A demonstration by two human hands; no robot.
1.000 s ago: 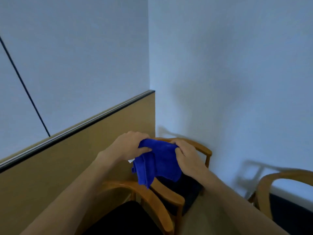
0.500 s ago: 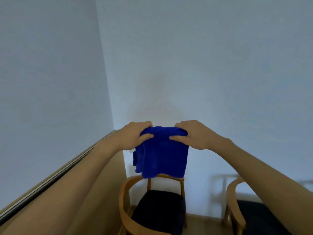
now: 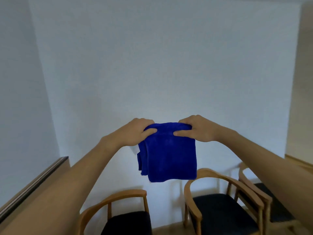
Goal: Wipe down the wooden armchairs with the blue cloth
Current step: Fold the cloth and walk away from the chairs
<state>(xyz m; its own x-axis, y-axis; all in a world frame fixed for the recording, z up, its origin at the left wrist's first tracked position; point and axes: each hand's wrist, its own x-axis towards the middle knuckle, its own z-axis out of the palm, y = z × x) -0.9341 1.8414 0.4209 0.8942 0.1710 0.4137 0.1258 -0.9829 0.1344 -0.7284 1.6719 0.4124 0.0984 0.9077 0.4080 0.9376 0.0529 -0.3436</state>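
Raised hands [image 3: 169,131] still pinching cloth [image 3: 169,155] top.

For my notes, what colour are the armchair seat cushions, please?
Very dark, near black seat cushions, head view.

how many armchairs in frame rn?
3. Left chair at bottom centre-left, middle chair right of it, right chair partly behind the right forearm. More may sit outside the frame.
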